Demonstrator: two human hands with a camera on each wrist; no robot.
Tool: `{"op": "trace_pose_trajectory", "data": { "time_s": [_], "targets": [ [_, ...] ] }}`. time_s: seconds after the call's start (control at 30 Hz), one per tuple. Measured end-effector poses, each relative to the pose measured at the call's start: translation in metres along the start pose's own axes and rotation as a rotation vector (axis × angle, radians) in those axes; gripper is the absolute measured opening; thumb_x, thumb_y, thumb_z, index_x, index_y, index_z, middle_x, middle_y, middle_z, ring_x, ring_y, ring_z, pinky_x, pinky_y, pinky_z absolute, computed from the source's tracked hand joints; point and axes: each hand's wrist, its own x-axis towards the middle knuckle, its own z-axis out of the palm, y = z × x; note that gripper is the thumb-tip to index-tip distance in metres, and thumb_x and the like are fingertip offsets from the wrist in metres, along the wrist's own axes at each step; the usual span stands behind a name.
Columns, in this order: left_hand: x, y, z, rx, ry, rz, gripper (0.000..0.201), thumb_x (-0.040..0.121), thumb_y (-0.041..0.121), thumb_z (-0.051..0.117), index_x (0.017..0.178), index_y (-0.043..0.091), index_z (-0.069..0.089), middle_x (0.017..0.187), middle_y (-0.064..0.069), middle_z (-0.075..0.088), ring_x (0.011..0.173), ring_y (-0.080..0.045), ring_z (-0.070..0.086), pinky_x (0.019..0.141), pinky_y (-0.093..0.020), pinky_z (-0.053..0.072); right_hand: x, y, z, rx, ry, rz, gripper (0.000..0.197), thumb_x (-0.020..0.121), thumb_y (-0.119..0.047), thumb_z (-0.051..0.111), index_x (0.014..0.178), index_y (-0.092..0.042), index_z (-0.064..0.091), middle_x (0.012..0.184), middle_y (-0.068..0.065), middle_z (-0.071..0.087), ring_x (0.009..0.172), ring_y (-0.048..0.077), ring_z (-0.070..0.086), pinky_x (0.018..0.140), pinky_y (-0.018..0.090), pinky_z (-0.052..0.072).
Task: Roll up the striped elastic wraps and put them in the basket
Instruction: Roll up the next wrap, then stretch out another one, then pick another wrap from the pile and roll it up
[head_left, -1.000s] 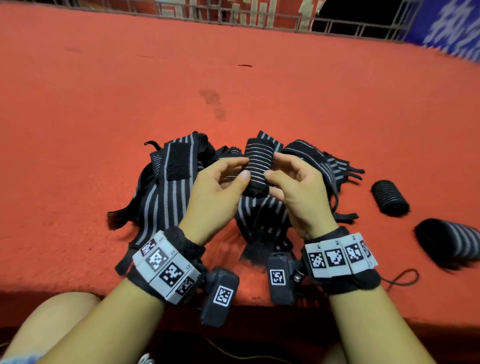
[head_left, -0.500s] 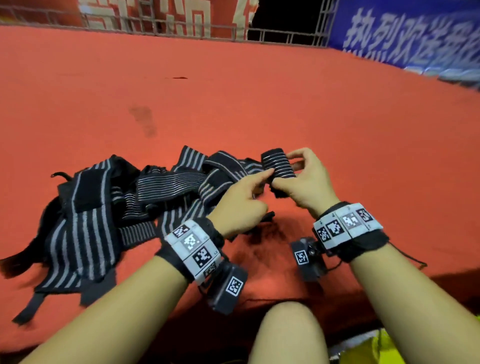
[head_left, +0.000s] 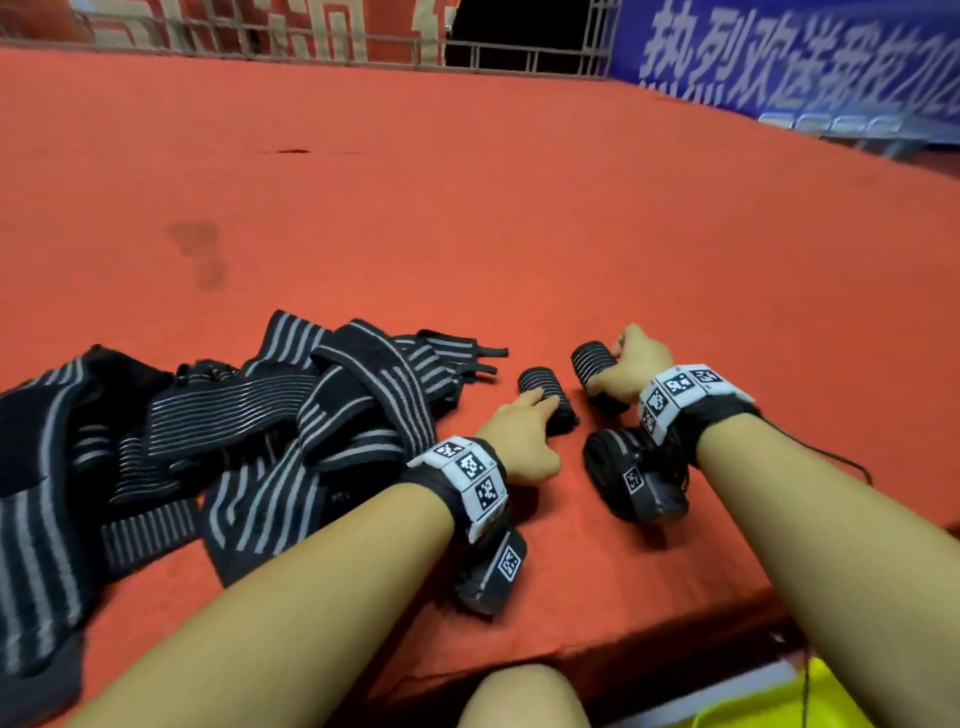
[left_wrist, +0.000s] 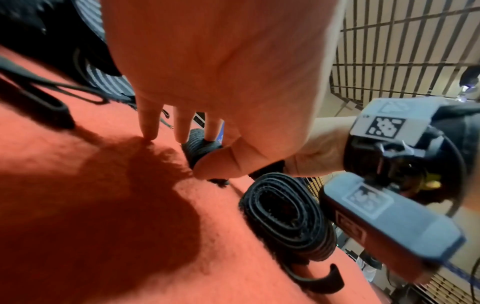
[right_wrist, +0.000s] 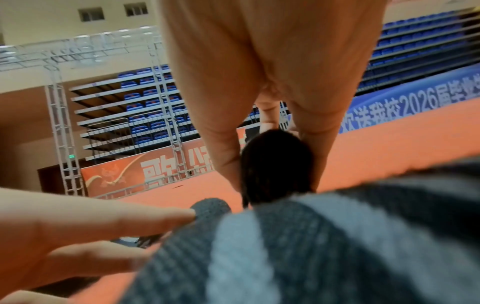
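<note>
A tangled pile of unrolled black wraps with grey stripes (head_left: 270, 415) lies on the red carpet (head_left: 467, 234) at the left. Three rolled wraps sit to its right. My right hand (head_left: 609, 364) grips the farthest roll (head_left: 589, 364), thumb and fingers on either side of it (right_wrist: 275, 164). My left hand (head_left: 540, 408) pinches the middle roll (head_left: 543, 387) between thumb and fingers (left_wrist: 200, 148). The third roll (head_left: 605, 460) lies loose under my right wrist, its coiled end (left_wrist: 285, 214) showing. No basket is clearly in view.
The carpeted platform's front edge (head_left: 623, 649) runs just below my forearms, with my knee (head_left: 519, 696) under it. Something yellow (head_left: 769, 701) shows below the edge at the bottom right. A metal railing (head_left: 519, 57) and a blue banner (head_left: 805, 67) close off the far side.
Both hands held one roll by the pile. The right hand has carried it right and down onto the carpet; the left hand has let go and taken the neighbouring roll.
</note>
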Motion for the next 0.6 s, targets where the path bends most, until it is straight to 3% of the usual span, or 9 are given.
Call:
{"op": "trace_pose_trajectory", "data": {
  "time_s": [0.07, 0.17, 0.27, 0.4, 0.53, 0.6],
  "targets": [
    [0.005, -0.003, 0.004, 0.025, 0.018, -0.002, 0.084, 0.077, 0.013, 0.057, 0.156, 0.020, 0.030, 0.164, -0.004, 0.021, 0.147, -0.029, 0.030, 0.119, -0.040, 0.031, 0.005, -0.004, 0.001, -0.047, -0.099, 0.001, 0.051, 0.070, -0.030, 0.089, 0.102, -0.010, 0.054, 0.098, 0.012, 0.063, 0.086, 0.027, 0.058, 0.069, 0.032, 0.042],
    [0.006, -0.007, 0.004, 0.052, 0.012, 0.005, 0.089, 0.070, 0.019, 0.055, 0.156, 0.021, 0.031, 0.163, -0.002, 0.024, 0.145, -0.028, 0.032, 0.117, -0.042, 0.034, 0.005, -0.009, 0.004, -0.088, -0.176, -0.045, 0.041, 0.073, -0.034, 0.088, 0.087, -0.010, 0.057, 0.083, 0.008, 0.061, 0.077, 0.023, 0.055, 0.068, 0.031, 0.041],
    [0.001, -0.007, -0.001, 0.079, -0.011, 0.016, 0.101, 0.056, 0.029, 0.044, 0.156, 0.022, 0.030, 0.165, -0.001, 0.022, 0.148, -0.028, 0.029, 0.118, -0.041, 0.032, 0.002, -0.011, 0.007, -0.109, -0.222, -0.067, 0.040, 0.073, -0.037, 0.089, 0.087, -0.012, 0.062, 0.081, 0.005, 0.063, 0.075, 0.021, 0.055, 0.069, 0.029, 0.043],
    [-0.007, -0.004, -0.005, 0.076, -0.053, 0.012, 0.103, 0.055, 0.028, 0.040, 0.157, 0.023, 0.027, 0.166, -0.002, 0.019, 0.148, -0.031, 0.027, 0.119, -0.041, 0.030, -0.006, -0.008, 0.002, -0.128, -0.251, -0.059, 0.040, 0.073, -0.028, 0.089, 0.104, -0.008, 0.072, 0.090, 0.004, 0.067, 0.084, 0.020, 0.061, 0.080, 0.031, 0.052],
    [-0.027, -0.004, -0.017, 0.030, 0.013, 0.021, 0.082, 0.069, 0.018, 0.051, 0.150, 0.021, 0.041, 0.150, -0.008, 0.043, 0.136, -0.035, 0.039, 0.114, -0.039, 0.035, -0.019, -0.009, -0.009, -0.113, -0.268, -0.062, 0.050, 0.077, -0.024, 0.085, 0.122, -0.013, 0.066, 0.108, 0.002, 0.064, 0.100, 0.020, 0.059, 0.086, 0.027, 0.046],
    [-0.040, -0.010, -0.028, -0.005, 0.081, 0.040, 0.074, 0.075, 0.008, 0.054, 0.148, 0.019, 0.044, 0.148, -0.010, 0.046, 0.137, -0.034, 0.038, 0.116, -0.039, 0.034, -0.028, -0.011, -0.014, -0.088, -0.248, -0.064, 0.056, 0.080, -0.023, 0.082, 0.131, -0.016, 0.061, 0.120, 0.003, 0.065, 0.109, 0.022, 0.060, 0.088, 0.027, 0.044]
  ]
}}
